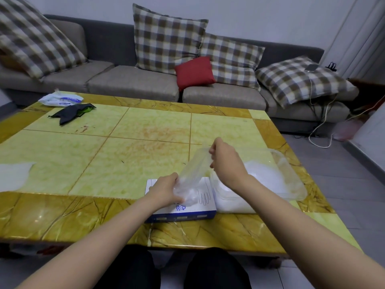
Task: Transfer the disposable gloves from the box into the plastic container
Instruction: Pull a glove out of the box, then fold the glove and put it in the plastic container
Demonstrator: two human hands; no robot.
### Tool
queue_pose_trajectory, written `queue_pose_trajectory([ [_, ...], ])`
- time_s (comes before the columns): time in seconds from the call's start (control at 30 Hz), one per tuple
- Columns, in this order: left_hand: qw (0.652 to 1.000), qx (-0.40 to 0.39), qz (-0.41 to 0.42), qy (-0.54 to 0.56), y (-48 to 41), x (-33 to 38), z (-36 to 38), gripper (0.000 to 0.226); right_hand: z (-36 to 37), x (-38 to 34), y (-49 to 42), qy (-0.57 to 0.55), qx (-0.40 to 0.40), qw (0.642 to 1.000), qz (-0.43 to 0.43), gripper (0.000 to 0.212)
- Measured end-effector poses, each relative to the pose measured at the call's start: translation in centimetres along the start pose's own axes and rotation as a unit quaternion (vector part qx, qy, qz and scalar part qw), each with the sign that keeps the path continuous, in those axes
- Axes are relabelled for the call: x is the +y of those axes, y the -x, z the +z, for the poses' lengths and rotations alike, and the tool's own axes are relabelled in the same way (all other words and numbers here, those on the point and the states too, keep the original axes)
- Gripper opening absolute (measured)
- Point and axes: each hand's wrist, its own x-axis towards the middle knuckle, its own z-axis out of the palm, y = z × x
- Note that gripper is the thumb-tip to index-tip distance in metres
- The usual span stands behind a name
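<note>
A white and blue glove box (183,211) lies flat near the table's front edge. My left hand (166,189) rests on its top and grips the lower end of a clear disposable glove (192,170). My right hand (225,161) pinches the glove's upper end, raised above the box, so the glove stretches between both hands. Just right of the box stands a clear plastic container (287,180) on the table, with pale gloves (258,174) lying inside it.
The yellow tiled table (125,155) carries a white wipes pack (60,99) and a dark cloth (73,112) at the far left, and a white sheet (12,174) at the left edge. A grey sofa (133,80) with cushions stands behind. Cables lie on the floor at right.
</note>
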Motion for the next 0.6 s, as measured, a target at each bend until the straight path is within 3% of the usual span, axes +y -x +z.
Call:
queue_pose_trajectory([
  [0.17, 0.999, -0.035, 0.004, 0.009, -0.2, 0.1, -0.8, 0.040, -3.0, 0.8, -0.3, -0.023, 0.049, 0.998, 0.023, 0.020],
  [0.33, 0.997, -0.071, 0.000, -0.023, -0.1, 2.1, -2.5, 0.059, -5.3, 1.2, -0.5, -0.011, 0.097, 0.995, 0.006, 0.017],
  [0.5, 0.994, 0.048, 0.061, 0.082, 0.0, 7.1, -4.7, 0.087, -6.8, 1.8, -0.6, -0.003, 0.104, 0.995, -0.007, 0.013],
  [0.6, 0.979, 0.112, 0.114, 0.129, -0.3, 10.0, -5.7, 0.093, -7.5, 1.7, -0.2, -0.011, 0.092, 0.995, -0.024, 0.015],
])
